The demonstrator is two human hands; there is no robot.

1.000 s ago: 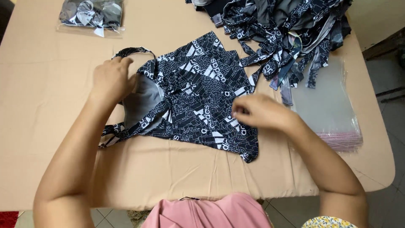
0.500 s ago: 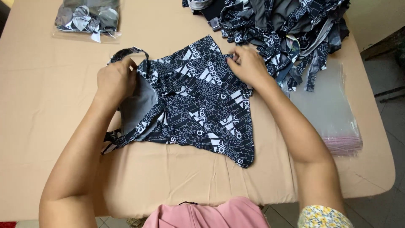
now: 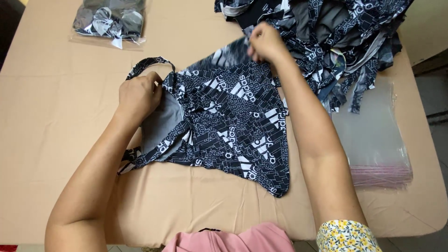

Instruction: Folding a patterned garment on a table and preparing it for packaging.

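Observation:
A black garment with a white geometric print (image 3: 228,121) lies spread on the beige table (image 3: 60,140), its grey lining showing at the left. My left hand (image 3: 138,94) presses down on the garment's left edge beside a looped strap, fingers curled on the fabric. My right hand (image 3: 264,43) pinches the garment's far upper corner and lifts it slightly, close to the pile behind.
A heap of similar black, grey and white printed garments (image 3: 326,32) fills the far right of the table. A stack of clear plastic bags (image 3: 373,135) lies at the right edge. One packed bag with a folded garment (image 3: 109,21) sits at the far left.
My right hand travelled from the garment's lower right side up to its far corner and took hold of it. The left hand stayed on the left edge.

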